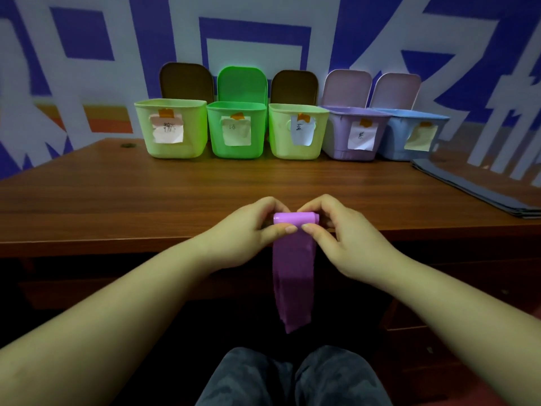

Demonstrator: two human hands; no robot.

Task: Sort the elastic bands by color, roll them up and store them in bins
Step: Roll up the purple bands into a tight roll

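Observation:
A purple elastic band (293, 268) is partly rolled at the table's front edge, and its loose tail hangs down past the edge. My left hand (248, 232) pinches the left end of the roll. My right hand (336, 235) pinches the right end, thumbs nearly meeting on the band. Several lidded bins stand in a row at the back of the table, each with a paper label: a yellow-green bin (171, 127), a green bin (237, 130), another yellow-green bin (297, 131), a purple bin (351, 133) and a blue bin (409, 134). All lids stand open.
The wooden table (146, 200) spreads between my hands and the bins. A stack of grey flat sheets (480, 189) lies at the right edge. My knees (292, 376) are below the table's front edge. A blue and white wall rises behind the bins.

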